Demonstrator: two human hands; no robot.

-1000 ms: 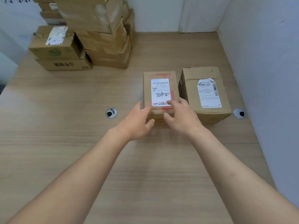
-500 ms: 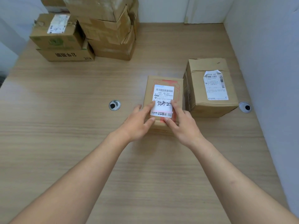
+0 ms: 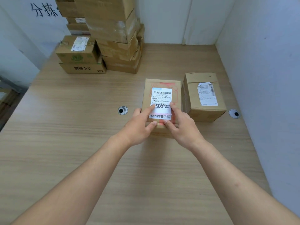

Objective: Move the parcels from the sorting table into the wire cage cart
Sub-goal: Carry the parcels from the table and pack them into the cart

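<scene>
A small brown parcel (image 3: 162,87) with a white label marked "5082" lies on the wooden sorting table (image 3: 73,151), right of centre. My left hand (image 3: 139,125) holds its near left corner, index finger on the label and thumb at the near edge. My right hand (image 3: 181,125) holds the near right corner the same way. A second, larger parcel (image 3: 204,82) with a crumpled label stands just to the right of it. No wire cage cart is in view.
A tall stack of cardboard boxes (image 3: 116,38) stands at the back left, with two lower boxes (image 3: 78,52) beside it. White walls (image 3: 267,78) close the right and back sides. Two round cable holes (image 3: 122,110) (image 3: 234,113) sit in the tabletop.
My fingers have slid further up onto the parcel's label and closed on its near corners. The parcel has come away from the larger box beside it, toward me.
</scene>
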